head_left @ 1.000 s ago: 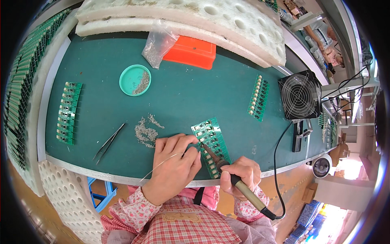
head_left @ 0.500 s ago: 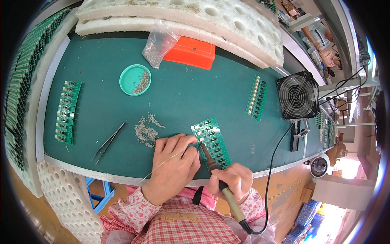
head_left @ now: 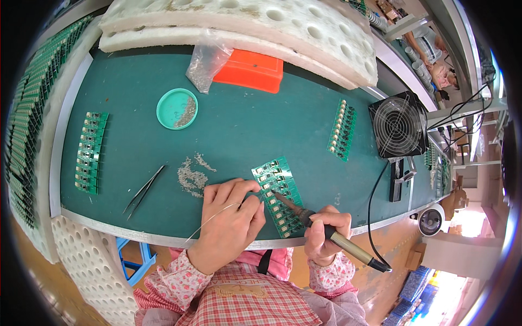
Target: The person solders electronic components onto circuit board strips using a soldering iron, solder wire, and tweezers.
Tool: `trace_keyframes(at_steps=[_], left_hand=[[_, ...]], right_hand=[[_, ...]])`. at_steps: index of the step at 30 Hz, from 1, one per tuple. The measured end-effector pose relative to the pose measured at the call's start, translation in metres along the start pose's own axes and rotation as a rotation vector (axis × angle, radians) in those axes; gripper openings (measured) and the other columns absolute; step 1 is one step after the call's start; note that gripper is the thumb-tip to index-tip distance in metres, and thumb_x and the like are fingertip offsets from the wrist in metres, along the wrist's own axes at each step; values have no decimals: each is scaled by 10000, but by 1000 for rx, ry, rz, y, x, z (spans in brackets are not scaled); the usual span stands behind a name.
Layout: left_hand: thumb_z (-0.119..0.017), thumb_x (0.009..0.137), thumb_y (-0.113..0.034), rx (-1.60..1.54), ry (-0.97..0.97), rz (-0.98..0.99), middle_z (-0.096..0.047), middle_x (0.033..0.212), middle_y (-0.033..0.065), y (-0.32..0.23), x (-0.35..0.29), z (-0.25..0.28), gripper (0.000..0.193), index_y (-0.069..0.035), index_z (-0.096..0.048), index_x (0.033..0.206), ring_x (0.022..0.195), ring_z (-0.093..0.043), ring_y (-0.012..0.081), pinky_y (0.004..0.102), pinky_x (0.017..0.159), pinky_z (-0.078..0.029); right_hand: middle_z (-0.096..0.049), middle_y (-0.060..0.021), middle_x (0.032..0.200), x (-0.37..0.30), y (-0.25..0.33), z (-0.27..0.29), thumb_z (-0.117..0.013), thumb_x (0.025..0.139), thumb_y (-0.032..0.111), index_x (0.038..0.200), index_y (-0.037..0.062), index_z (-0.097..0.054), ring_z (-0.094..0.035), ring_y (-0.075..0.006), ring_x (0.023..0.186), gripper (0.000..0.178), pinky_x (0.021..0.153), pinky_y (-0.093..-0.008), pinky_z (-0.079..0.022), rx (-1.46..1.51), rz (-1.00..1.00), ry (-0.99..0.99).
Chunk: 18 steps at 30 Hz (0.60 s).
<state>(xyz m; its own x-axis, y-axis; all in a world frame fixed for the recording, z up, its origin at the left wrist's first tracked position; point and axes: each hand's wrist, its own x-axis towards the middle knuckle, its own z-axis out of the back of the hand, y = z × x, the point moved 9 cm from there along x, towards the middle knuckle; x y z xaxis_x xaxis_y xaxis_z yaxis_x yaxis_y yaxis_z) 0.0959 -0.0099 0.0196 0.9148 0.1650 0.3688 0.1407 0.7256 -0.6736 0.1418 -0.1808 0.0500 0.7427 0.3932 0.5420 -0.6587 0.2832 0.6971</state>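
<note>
My left hand [head_left: 229, 221] is closed around a thin solder wire [head_left: 202, 225], whose tail trails out toward the bench's front edge. Its fingertips lie against the left edge of a green circuit board [head_left: 278, 175] carrying rows of small parts. In my right hand [head_left: 325, 236] is a soldering iron [head_left: 354, 251], gripped like a pen, with its tip down on the board's middle. A loose pile of tiny parts [head_left: 190, 176] lies just beyond my left hand. Black tweezers [head_left: 144, 190] rest farther left with their points apart.
A green dish [head_left: 168, 108] of small parts, a clear bag [head_left: 204, 68] and a red bin [head_left: 250, 70] stand toward the back. Similar boards lie at left [head_left: 89, 155] and right [head_left: 341, 130]. A black fan [head_left: 398, 125] and an iron stand [head_left: 399, 182] are at right.
My right hand has swung the iron's handle to the right and up, so it slants flatter, and the tip has shifted slightly along the board. My left hand has hardly moved.
</note>
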Motion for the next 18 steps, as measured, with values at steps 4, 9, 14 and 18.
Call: trace_keyframes(at_steps=[4, 9, 14, 18], left_hand=[[-716, 759, -58, 9, 2, -1, -650, 1078, 65, -1, 1, 0, 134, -22, -587, 771, 1009, -615, 293, 423, 859, -401], [-717, 758, -60, 12, 14, 11, -648, 1075, 63, 0, 2, -1, 133, -24, -589, 775, 1009, -613, 297, 426, 862, -400], [-719, 759, -66, 22, 18, 8, -640, 1071, 63, -1, 2, -2, 135, -25, -591, 778, 1008, -606, 296, 427, 853, -396], [-718, 763, -70, 34, 21, 9, -630, 1068, 61, -1, 3, -2, 133, -29, -592, 783, 1007, -597, 294, 427, 844, -391]], right_hand=[[-641, -64, 631, -1, -3, -1, -689, 843, 41, 915, 30, -545, -545, -166, 453, 162, 441, -288, -427, 9, -15, 9], [-633, -61, 625, 1, -5, -4, -684, 841, 34, 916, 25, -548, -531, -163, 441, 156, 434, -288, -417, 25, -24, 4], [-636, -66, 627, 0, -8, -5, -678, 846, 43, 912, 23, -546, -536, -165, 443, 149, 432, -293, -417, 38, -26, 12], [-637, -70, 627, 0, -8, -5, -677, 848, 47, 910, 26, -549, -538, -169, 444, 144, 433, -298, -418, 44, -25, 2]])
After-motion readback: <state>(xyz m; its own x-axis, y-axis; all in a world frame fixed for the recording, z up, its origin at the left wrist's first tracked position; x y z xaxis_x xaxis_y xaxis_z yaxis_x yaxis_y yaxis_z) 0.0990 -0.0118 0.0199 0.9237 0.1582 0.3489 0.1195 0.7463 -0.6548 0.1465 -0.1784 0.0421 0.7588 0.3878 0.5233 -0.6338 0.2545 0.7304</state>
